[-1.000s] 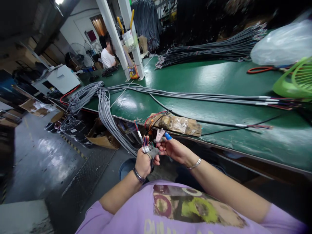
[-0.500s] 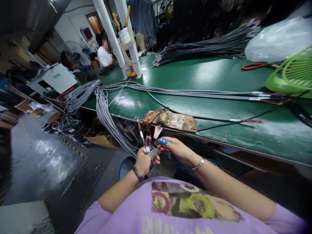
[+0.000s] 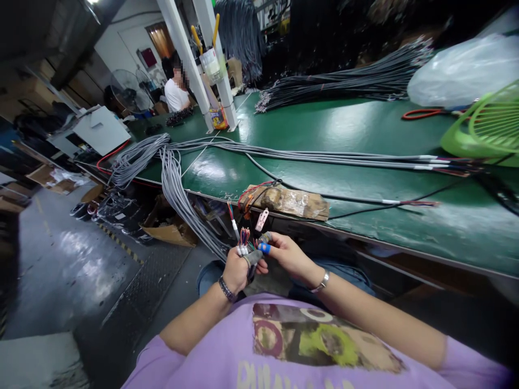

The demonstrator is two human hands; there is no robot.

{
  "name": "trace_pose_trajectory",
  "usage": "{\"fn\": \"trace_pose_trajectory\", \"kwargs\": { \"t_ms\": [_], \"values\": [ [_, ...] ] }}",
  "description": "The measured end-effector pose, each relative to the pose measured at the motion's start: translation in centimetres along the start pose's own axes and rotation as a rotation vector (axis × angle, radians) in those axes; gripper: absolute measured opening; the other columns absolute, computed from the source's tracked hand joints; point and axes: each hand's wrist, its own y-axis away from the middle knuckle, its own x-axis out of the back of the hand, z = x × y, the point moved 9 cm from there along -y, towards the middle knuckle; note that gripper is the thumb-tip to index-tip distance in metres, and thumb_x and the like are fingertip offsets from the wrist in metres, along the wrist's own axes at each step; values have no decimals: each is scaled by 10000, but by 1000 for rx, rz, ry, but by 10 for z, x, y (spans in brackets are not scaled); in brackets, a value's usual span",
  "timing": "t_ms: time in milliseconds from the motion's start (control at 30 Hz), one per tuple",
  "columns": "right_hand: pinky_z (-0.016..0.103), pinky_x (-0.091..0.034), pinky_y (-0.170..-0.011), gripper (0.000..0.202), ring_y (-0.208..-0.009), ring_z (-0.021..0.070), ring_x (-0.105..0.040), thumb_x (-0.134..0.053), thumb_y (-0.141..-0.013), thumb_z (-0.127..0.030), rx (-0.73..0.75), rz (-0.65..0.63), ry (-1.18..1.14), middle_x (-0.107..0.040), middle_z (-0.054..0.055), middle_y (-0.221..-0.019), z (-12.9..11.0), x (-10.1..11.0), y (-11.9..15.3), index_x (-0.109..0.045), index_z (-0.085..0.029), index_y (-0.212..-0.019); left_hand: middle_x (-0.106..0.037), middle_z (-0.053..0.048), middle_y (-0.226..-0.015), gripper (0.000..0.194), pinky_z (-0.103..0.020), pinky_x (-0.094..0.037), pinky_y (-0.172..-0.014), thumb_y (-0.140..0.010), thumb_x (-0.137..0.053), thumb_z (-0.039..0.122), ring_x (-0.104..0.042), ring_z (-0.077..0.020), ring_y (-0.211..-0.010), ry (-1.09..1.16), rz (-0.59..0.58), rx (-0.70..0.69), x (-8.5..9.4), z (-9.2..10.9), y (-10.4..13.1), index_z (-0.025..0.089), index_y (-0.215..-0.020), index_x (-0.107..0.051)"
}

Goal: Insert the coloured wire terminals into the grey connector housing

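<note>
My left hand (image 3: 238, 270) is closed around several grey cables, gathered in a bunch. White sleeves and coloured wire ends (image 3: 244, 236) stick up from its grip, and a grey cover sits on the thumb. Thumb and finger of my right hand (image 3: 287, 255) are pinched together on thin wires at the right side of that bunch; blue tape wraps the thumb, and a finger cover shows beside it. One grey cable (image 3: 234, 226) with a white sleeve stands apart, to the left of the bunch. Just above my fingers, a pink clip (image 3: 262, 220) hangs at the bench edge.
A taped wooden block (image 3: 298, 202) lies on the edge of the green bench (image 3: 344, 127). Long grey cables (image 3: 284, 153) run across it, and a coil droops over the front. Black cables (image 3: 336, 81), a plastic bag (image 3: 466, 70) and a green basket (image 3: 486, 124) lie behind. A person (image 3: 176, 96) is farther off.
My right hand has moved slightly down and left, closer to the wire bunch in my left hand. The pink clip has turned a little. My left hand has barely moved.
</note>
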Motion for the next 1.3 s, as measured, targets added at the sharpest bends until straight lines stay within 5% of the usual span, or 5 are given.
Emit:
{"fn": "trace_pose_trajectory", "kwargs": {
  "t_ms": [333, 567, 767, 1133, 1300],
  "values": [
    [209, -387, -477, 355, -497, 62, -411, -768, -597, -432, -229, 284, -189, -512, -43, -612, 31, 27, -5, -560, -178, -732, -624, -33, -494, 313, -208, -389, -395, -595, -757, 394, -556, -120, -389, 128, 97, -47, 13, 4, 5, 111, -656, -637],
    [232, -374, -499, 404, -502, 89, -457, -727, -644, -520, -145, 54, 87, -514, -44, -543, 5, -1, -2, -507, -187, -709, -631, -51, -496, 320, -215, -391, -395, -638, -722, 411, -573, -136, -398, 28, 126, -62, 17, -2, 0, 115, -583, -613],
    [231, -309, -474, 395, -471, 81, -416, -711, -646, -518, -178, 4, 185, -509, -43, -514, 3, -2, -6, -511, -179, -670, -635, -61, -505, 340, -214, -404, -399, -654, -719, 426, -596, -149, -420, -68, 97, -61, 15, -8, 0, 108, -585, -623],
    [238, -325, -504, 315, -496, 79, -416, -755, -629, -409, -184, 142, -128, -525, -32, -565, 23, 11, -1, -562, -168, -690, -621, -32, -499, 327, -198, -378, -390, -610, -741, 415, -561, -119, -390, 122, 185, -27, 14, 5, 2, 121, -642, -602],
    [229, -309, -491, 272, -488, 70, -405, -760, -609, -368, -164, 202, -42, -513, -34, -552, 19, 18, -1, -601, -154, -661, -618, -34, -493, 302, -197, -370, -383, -625, -725, 396, -563, -120, -392, 129, 217, -37, 19, 5, 3, 113, -658, -624]
  ]
}}
